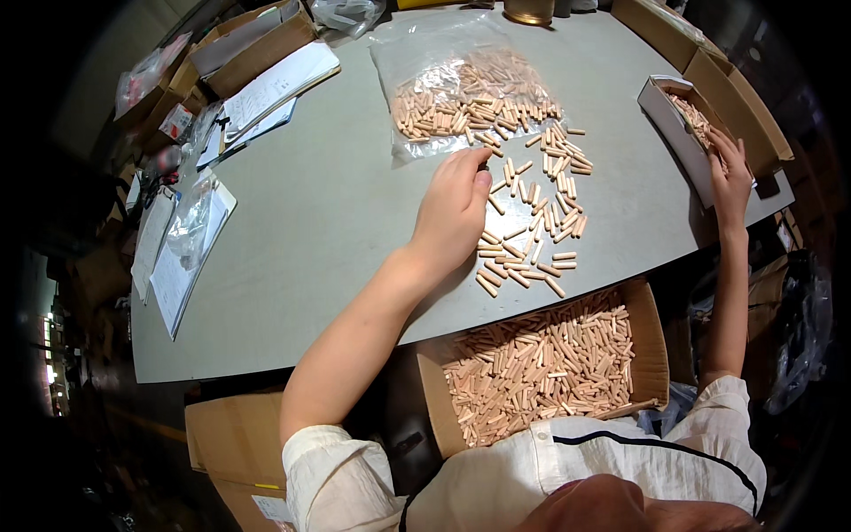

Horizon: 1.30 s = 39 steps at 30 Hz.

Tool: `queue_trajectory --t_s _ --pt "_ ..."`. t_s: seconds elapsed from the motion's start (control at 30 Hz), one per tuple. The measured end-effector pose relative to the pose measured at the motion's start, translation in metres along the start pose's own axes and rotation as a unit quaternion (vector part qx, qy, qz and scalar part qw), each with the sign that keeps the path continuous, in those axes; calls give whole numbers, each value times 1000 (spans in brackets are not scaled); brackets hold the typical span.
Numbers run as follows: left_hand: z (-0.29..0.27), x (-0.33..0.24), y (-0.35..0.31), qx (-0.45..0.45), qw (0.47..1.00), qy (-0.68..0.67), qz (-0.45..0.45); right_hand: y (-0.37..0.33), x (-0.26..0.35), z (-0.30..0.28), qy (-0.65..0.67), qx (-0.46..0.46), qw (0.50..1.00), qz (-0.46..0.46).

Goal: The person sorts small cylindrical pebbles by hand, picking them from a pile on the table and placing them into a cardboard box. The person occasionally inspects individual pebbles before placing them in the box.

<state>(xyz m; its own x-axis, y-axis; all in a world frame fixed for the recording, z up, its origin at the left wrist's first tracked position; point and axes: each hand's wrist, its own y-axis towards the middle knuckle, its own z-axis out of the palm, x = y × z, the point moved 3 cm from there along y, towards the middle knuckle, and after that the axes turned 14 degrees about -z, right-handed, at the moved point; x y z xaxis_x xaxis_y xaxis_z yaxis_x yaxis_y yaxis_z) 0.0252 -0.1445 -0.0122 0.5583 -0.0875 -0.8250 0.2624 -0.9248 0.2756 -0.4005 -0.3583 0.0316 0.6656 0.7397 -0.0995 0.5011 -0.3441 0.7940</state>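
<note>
Short pale wooden dowels lie loose on the grey table, spilling from the mouth of a clear plastic bag that holds many more. At the left edge of this spill is my left hand, its fingers curled together and the thumb alongside. Its palm side is hidden, so what it holds, if anything, does not show. Farther right, my right hand reaches over a narrow white box with dowels inside. Its fingers are stretched and slightly apart above them, with the fingertips partly hidden.
Below the table's near edge, a cardboard box full of dowels sits in front of me. Long cardboard trays line the right edge. Clipboards with papers, plastic wrap and cartons occupy the left side. A gold-coloured tin stands at the back.
</note>
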Motion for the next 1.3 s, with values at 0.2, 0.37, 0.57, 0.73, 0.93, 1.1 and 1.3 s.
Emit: queue_trajectory --t_s 0.2,0.37,0.57,0.73,0.93,1.1,1.3 --pt "-2 -7 -4 34 999 -12 -11 5 109 6 160 56 982 -88" --pt "10 -28 -31 85 996 15 6 5 138 35 230 199 952 -46" --pt "25 -43 -53 225 970 -83 30 -1 139 33 227 180 957 -9" --pt "14 -42 -41 172 879 -391 -211 -3 137 36 220 165 961 -27" --pt "1 -28 -17 108 935 -292 -169 -6 154 37 162 205 963 -61" --pt "4 -21 -15 99 943 -282 -146 -4 186 32 133 214 965 -76" --pt "6 -14 -15 89 966 -204 -130 -4 208 24 181 234 953 -65"
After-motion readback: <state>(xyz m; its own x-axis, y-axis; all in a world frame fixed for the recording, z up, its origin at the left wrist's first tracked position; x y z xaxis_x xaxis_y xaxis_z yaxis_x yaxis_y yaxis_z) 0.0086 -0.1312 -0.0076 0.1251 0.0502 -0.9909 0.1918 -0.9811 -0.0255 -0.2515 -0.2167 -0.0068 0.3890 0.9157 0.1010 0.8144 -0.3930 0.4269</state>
